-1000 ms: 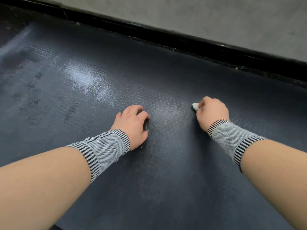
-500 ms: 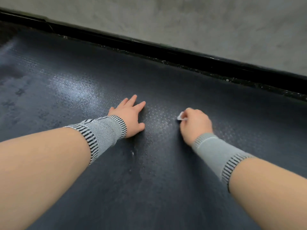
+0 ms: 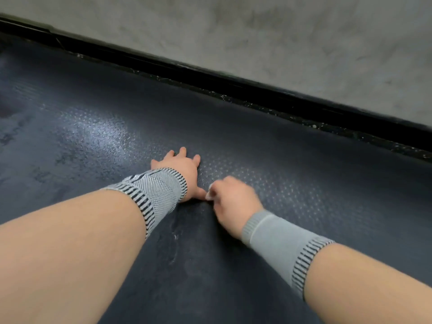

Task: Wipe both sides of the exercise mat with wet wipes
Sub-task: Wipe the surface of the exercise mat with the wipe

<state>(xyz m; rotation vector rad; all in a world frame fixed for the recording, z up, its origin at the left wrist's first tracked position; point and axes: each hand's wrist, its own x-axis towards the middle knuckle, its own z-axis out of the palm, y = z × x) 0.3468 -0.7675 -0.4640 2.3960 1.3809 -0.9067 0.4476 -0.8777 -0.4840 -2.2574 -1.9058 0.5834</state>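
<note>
A dark grey exercise mat point(image 3: 304, 183) with a raised dot pattern fills most of the head view; its left part shines wet. My left hand point(image 3: 182, 169) lies flat on the mat near the middle, fingers straight and spread. My right hand point(image 3: 231, 202) is just to its right, almost touching the left thumb, blurred by motion. Its fingers are curled round a small white wet wipe point(image 3: 209, 192), of which only a corner shows at the knuckles. Both wrists wear grey knitted bands.
The mat's far edge meets a black strip point(image 3: 257, 94) that runs diagonally from upper left to right. Beyond it lies a grey concrete floor point(image 3: 280, 38). Dull patches mark the mat at far left.
My right hand has slid the wipe left and toward me, up to the left thumb. My left hand went from curled to flat on the mat. The view shifted a little.
</note>
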